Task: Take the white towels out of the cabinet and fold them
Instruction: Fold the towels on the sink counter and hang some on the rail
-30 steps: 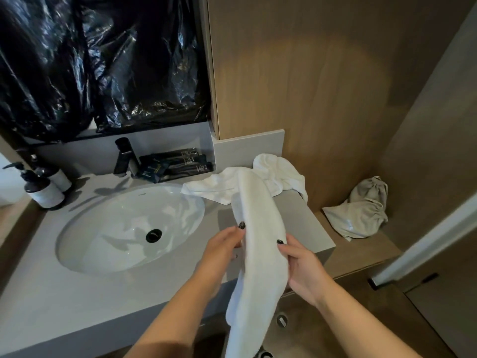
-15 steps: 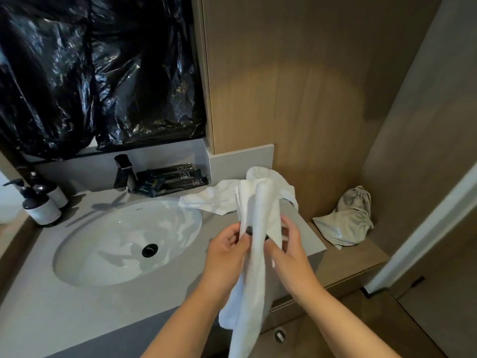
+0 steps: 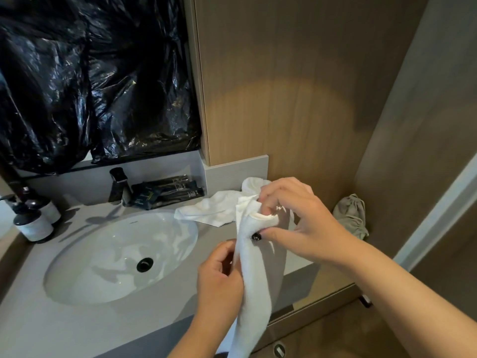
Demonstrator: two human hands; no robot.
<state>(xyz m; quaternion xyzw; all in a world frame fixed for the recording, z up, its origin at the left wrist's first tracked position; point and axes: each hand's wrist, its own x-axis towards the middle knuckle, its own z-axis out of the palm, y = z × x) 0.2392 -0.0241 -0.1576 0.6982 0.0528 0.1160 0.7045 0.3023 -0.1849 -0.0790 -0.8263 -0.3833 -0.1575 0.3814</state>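
A white towel (image 3: 258, 275) hangs lengthwise in front of me, over the front edge of the grey counter (image 3: 77, 329). My right hand (image 3: 302, 223) pinches its top end between thumb and curled fingers. Lower down, my left hand (image 3: 219, 280) grips the towel's left edge. Its bottom end drops out of view below the counter. Another white towel (image 3: 209, 208) lies crumpled on the counter behind my hands, next to the wooden wall panel.
A white oval sink (image 3: 116, 257) with a black faucet (image 3: 118, 187) fills the counter's left half. Dark toiletry packets (image 3: 167, 192) lie behind it, pump bottles (image 3: 33, 220) at far left. A grey cloth bag (image 3: 351, 215) sits on the lower wooden shelf at right.
My right hand has climbed to the towel's top end and bunched it. My left hand has slid down the towel's left edge. The camera view has shifted up.
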